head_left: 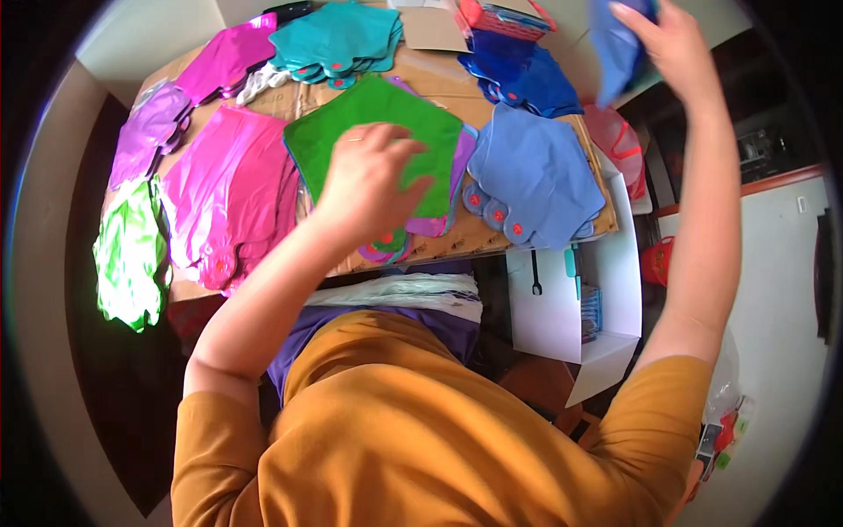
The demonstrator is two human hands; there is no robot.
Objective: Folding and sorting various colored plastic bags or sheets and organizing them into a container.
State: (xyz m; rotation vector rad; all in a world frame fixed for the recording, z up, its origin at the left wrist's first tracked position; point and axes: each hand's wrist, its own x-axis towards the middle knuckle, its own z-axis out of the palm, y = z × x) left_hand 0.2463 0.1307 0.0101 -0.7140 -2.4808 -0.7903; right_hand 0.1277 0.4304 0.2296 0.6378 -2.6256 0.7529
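Note:
My right hand (680,53) is raised at the upper right and grips a flat blue piece (617,57) of thin sheet material, slightly blurred. My left hand (373,171) hovers over or rests on a green pentagon-shaped piece (378,110) in the middle of the table; I cannot tell whether it touches. Its thumb is apart from the bent fingers, and nothing shows in them. Purple and pink edges stick out from under the green piece. To the right of it lies a stack of light blue pieces (536,171) with round lobes bearing red dots.
A brown cardboard-covered table (430,70) carries more stacks: teal (338,35), dark blue (527,75), pink (233,184), magenta (230,57), lilac (151,132) and bright green (132,255). White strands (395,294) lie below the front edge. An open white box (544,307) stands at the right.

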